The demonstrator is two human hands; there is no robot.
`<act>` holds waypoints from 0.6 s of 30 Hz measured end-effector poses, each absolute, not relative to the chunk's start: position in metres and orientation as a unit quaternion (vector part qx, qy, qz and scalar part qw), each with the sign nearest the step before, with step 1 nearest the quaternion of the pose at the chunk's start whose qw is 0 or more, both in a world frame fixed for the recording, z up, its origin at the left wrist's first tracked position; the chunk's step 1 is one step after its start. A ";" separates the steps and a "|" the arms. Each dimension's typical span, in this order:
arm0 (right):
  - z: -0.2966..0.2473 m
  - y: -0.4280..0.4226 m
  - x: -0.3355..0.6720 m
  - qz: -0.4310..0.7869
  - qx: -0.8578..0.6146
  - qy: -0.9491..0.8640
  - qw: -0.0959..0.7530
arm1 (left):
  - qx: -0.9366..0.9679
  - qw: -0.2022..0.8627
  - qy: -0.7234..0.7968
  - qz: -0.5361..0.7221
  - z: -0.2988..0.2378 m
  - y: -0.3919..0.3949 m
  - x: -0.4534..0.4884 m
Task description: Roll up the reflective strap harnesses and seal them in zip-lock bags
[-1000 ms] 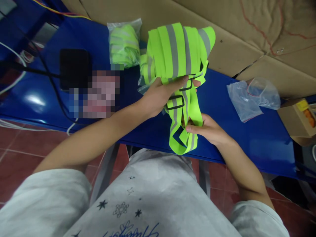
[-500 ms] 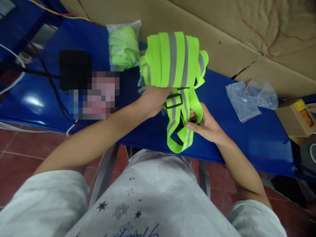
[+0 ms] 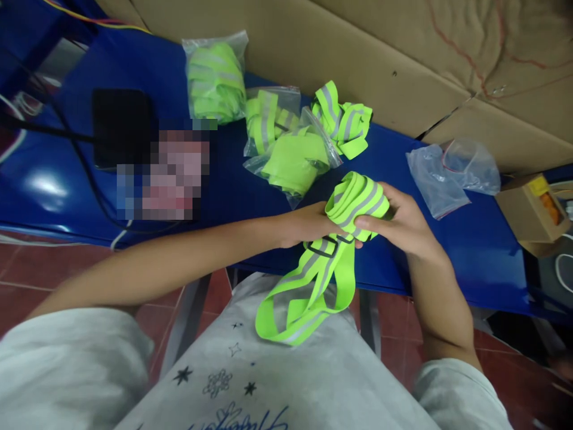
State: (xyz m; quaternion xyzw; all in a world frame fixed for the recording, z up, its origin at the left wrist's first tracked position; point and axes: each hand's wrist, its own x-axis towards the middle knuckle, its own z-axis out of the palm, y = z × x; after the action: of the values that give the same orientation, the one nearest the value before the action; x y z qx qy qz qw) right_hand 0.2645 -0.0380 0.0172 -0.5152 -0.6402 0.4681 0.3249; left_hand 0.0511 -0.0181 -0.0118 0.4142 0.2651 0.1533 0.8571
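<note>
My right hand (image 3: 403,224) is closed around a rolled bundle of neon reflective strap (image 3: 356,203), thumb across the front and fingers behind, which I judge keeps the loops from springing apart. My left hand (image 3: 308,224) grips the same strap from the other side, just above the black buckle (image 3: 320,248), so the roll is pinched between both hands over the near edge of the blue table (image 3: 447,251). The unrolled part hangs off that edge in long loops and rests on my lap, since nothing holds it up. Farther in on the table lie three bagged straps (image 3: 293,161) and one loose bundle (image 3: 342,119), bunched near the far edge. Empty plastic bags (image 3: 452,176) sit toward the table's right end.
</note>
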 end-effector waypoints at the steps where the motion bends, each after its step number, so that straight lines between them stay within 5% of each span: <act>1: 0.016 -0.037 0.267 0.477 -0.523 -0.622 0.334 | 0.390 0.874 0.257 0.137 -0.012 -0.017 0.051; 9: 0.007 -0.038 0.270 0.379 -0.511 -0.585 0.503 | 0.245 0.944 0.129 0.179 -0.010 -0.013 0.048; 18: 0.006 -0.041 0.272 0.309 -0.532 -0.606 0.504 | 0.319 0.903 0.186 0.219 -0.012 -0.023 0.055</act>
State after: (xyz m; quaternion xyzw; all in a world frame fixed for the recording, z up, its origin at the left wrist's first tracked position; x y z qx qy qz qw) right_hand 0.2718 -0.0409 0.0065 -0.5321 -0.6061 0.3093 0.5039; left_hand 0.0547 -0.0231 -0.0117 0.3193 0.1862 0.2189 0.9030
